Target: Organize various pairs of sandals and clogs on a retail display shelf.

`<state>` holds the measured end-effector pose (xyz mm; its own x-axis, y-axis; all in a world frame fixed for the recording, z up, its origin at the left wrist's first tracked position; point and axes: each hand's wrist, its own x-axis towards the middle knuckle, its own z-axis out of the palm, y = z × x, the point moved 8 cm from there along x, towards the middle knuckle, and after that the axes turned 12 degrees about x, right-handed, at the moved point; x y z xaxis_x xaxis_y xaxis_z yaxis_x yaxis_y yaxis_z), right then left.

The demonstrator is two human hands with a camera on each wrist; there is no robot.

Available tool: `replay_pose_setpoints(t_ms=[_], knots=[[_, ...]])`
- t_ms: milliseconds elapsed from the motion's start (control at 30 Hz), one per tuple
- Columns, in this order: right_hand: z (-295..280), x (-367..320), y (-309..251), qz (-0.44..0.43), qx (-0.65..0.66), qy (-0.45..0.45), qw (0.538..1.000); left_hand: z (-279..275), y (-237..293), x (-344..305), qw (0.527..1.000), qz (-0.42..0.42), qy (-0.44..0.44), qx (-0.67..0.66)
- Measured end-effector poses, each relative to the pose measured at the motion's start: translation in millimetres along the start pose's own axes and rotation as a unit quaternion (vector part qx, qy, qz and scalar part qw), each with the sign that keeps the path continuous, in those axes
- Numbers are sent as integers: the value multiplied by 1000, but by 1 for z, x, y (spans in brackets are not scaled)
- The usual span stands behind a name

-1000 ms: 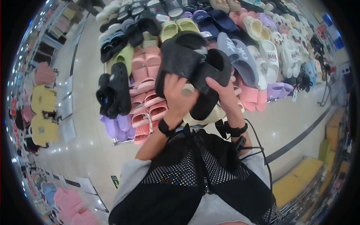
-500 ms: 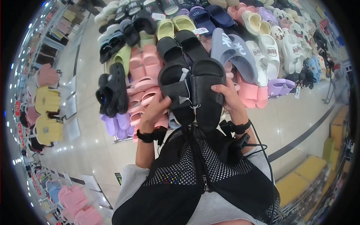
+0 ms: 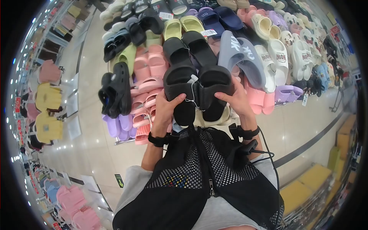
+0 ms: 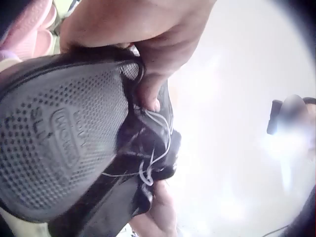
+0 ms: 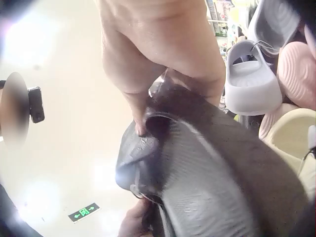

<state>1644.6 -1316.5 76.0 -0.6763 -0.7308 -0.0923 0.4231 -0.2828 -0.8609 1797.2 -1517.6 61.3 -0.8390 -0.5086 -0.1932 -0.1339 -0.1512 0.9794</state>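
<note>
A pair of black slide slippers [image 3: 177, 90] is held side by side in front of the chest, joined by a thin white cord [image 3: 191, 102]. My left hand [image 3: 165, 110] grips the left slipper at its outer side, thumb over the strap. On the other side my right hand [image 3: 238, 100] holds the right slipper [image 3: 215, 89] the same way. In the left wrist view, a dotted surface with raised lettering shows on one black slipper [image 4: 59, 143]. The fingers beneath the slippers are mostly hidden. Just beyond lies another black pair [image 3: 199, 48].
A display is piled with slippers: pink ones [image 3: 143, 82] and black clogs [image 3: 115, 92] to the left, grey slides [image 3: 245, 63] and white slides [image 3: 278, 57] to the right. Clothes racks with yellow tops [image 3: 49, 96] line the left aisle. Yellow-topped boxes [image 3: 306, 184] stand at lower right.
The held slippers have gone from overlapping and skewed to lying side by side. My left hand moved off to the left, then came back to grip the left slipper's outer side.
</note>
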Motion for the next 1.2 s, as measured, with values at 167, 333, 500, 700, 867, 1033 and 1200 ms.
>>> replay_pose_setpoints(t_ms=[167, 333, 500, 700, 867, 1033, 1200], knots=[[23, 0, -15, -65, -84, -69, 992, -13, 18, -10, 991, 104, -59, -64], [25, 3, -15, -80, -119, -48, 988, -25, 8, -6, 992, 35, 53, 111], [29, 1, -25, -96, -154, -3, 983, -13, 40, -9, 971, 131, 44, 197], [12, -3, -21, -123, -42, -33, 991, 7, 32, -12, 984, 129, -119, 21], [5, -9, -14, -94, -4, -30, 995, 12, 39, -13, 988, 107, -106, 29], [11, -12, -9, -1, 7, -59, 998, 2, 43, -7, 986, 150, -66, -11], [20, -8, -19, -33, -27, -101, 994, 13, 42, -13, 983, 93, -124, -96]])
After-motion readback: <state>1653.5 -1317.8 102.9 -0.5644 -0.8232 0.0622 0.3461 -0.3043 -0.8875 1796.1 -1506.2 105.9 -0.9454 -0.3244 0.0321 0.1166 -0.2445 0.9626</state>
